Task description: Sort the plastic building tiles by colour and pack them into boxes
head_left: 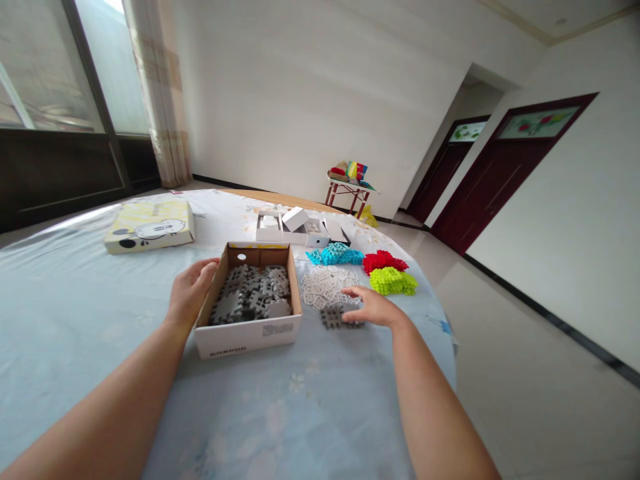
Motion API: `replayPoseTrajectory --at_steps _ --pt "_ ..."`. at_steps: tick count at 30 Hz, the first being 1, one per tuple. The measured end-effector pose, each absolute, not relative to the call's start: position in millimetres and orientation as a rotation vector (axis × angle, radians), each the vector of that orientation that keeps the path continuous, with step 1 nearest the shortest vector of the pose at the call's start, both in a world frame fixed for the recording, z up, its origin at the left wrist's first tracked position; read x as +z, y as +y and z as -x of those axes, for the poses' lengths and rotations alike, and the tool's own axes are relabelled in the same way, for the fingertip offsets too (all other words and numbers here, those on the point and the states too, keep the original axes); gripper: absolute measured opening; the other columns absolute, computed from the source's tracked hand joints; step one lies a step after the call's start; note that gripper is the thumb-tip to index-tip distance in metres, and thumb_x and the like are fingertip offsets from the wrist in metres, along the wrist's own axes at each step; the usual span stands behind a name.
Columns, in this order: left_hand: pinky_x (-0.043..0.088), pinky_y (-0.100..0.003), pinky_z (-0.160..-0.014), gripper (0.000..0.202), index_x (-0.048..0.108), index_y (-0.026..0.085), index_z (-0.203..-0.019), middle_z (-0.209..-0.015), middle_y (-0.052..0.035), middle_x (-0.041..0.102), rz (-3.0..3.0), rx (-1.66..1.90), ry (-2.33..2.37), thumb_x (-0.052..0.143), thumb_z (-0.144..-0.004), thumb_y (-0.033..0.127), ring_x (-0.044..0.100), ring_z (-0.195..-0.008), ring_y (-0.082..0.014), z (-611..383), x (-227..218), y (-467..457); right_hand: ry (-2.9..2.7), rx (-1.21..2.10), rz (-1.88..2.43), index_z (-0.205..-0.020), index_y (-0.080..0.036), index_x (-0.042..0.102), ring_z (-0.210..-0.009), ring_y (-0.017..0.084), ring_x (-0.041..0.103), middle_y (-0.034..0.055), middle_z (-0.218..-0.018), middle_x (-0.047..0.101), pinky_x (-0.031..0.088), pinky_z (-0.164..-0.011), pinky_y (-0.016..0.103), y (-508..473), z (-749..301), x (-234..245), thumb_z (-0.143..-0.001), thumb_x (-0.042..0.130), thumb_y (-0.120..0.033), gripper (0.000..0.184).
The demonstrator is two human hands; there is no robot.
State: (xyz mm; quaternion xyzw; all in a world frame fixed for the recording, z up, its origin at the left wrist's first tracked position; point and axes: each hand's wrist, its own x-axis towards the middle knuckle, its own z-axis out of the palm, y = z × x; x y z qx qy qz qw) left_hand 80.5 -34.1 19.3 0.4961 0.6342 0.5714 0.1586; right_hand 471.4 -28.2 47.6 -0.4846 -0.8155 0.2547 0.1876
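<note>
An open cardboard box (246, 342) filled with grey interlocking puzzle-like pieces (255, 293) stands in front of me. Against its left wall, my left hand (193, 291) has its fingers curled, holding the side. My right hand (374, 308) hovers at a few flat grey pieces (331, 318) lying right of the box, thumb and fingers apart; whether the fingertips touch a piece is hard to tell. Just beyond them spreads a heap of white openwork pieces (327, 285).
Blue (336, 254), red (384, 262) and lime-green beaded bundles (394, 281) lie at the table's right. Several small white boxes (295, 219) stand behind. A yellow-and-white lid (150, 227) sits at the left on the floral tablecloth (280, 413). A small side table (350, 190) stands by the wall.
</note>
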Motion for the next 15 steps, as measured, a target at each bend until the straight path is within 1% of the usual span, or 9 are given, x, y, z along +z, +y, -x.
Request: replayPoseTrajectory --at_steps 4,7,10,15 --pt "0.044 -0.029 -0.076 0.044 0.066 0.014 -0.094 -0.085 -0.0045 0.069 -1.394 1.627 1.811 0.046 -0.072 0.046 0.059 -0.084 -0.0211 -82 22 -36 -2.411 0.66 1.443 -0.121 -0.02 0.053 -0.112 0.026 0.048 0.01 -0.122 0.053 0.036 -0.097 0.041 -31 -481 40 -0.056 0.076 -0.033 0.07" --pt "0.044 -0.028 -0.077 0.046 0.066 0.013 -0.095 -0.087 -0.0055 0.069 -1.386 1.612 1.829 0.046 -0.071 0.046 0.059 -0.085 -0.0212 -82 23 -36 -2.449 0.588 1.53 -0.121 -0.02 0.054 -0.112 0.028 0.046 0.0109 -0.121 0.052 0.036 -0.096 0.042 -30 -481 36 -0.055 0.075 -0.03 0.07" --pt "0.044 -0.029 -0.079 0.047 0.066 0.013 -0.096 -0.089 -0.0052 0.069 -1.387 1.616 1.847 0.046 -0.071 0.047 0.059 -0.085 -0.0208 -82 23 -36 -2.442 0.562 1.53 -0.119 -0.02 0.055 -0.11 0.027 0.047 0.01 -0.118 0.053 0.037 -0.094 0.04 -29 -481 33 -0.055 0.075 -0.03 0.068" --pt "0.045 -0.028 -0.076 0.045 0.066 0.015 -0.094 -0.087 -0.0036 0.07 -1.403 1.629 1.846 0.046 -0.071 0.048 0.059 -0.083 -0.02 -80 21 -35 -2.375 0.606 1.458 -0.118 -0.018 0.056 -0.105 0.024 0.05 0.0091 -0.112 0.056 0.038 -0.093 0.037 -24 -490 32 -0.055 0.077 -0.034 0.068"
